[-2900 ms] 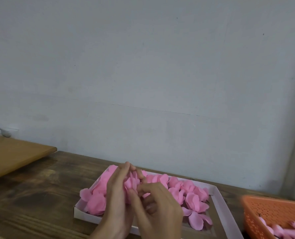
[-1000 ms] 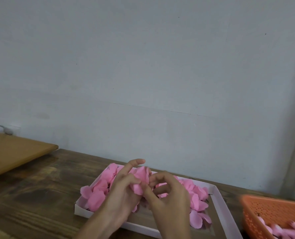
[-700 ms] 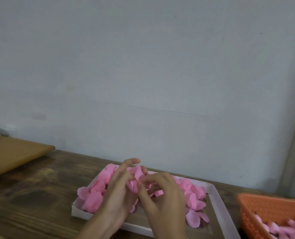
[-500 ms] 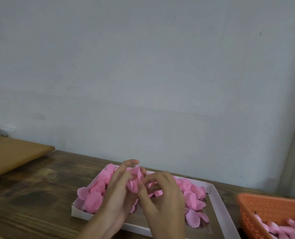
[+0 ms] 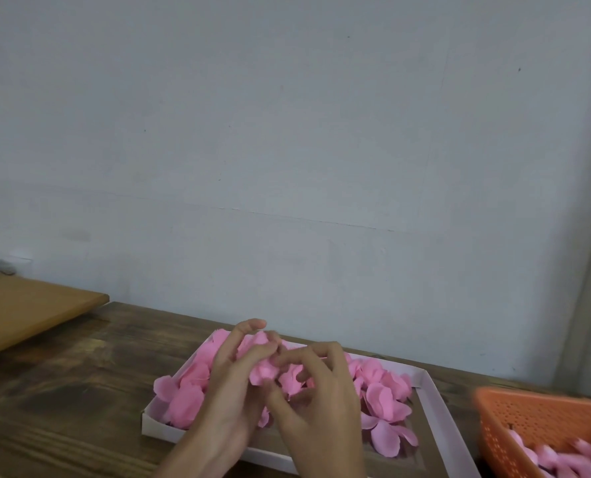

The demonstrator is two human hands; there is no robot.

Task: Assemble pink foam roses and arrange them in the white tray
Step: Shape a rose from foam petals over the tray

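A white tray [image 5: 435, 405] lies on the dark wooden table and holds several loose pink foam petals [image 5: 387, 398]. Above its middle both hands work on one pink foam rose [image 5: 264, 369]. My left hand [image 5: 232, 391] wraps curled fingers round the rose from the left, index finger raised. My right hand [image 5: 321, 401] pinches the rose's petals from the right with thumb and fingertips. The hands hide most of the rose and the tray's near middle.
An orange perforated basket [image 5: 542, 422] with more pink pieces stands at the right edge. A lighter wooden board [image 5: 25, 312] lies at the left. A grey wall rises right behind the table [image 5: 63, 401].
Both hands stayed over the tray, turning and pressing the rose between the fingers. The left index finger lifted away from the petals. The tray and basket did not move.
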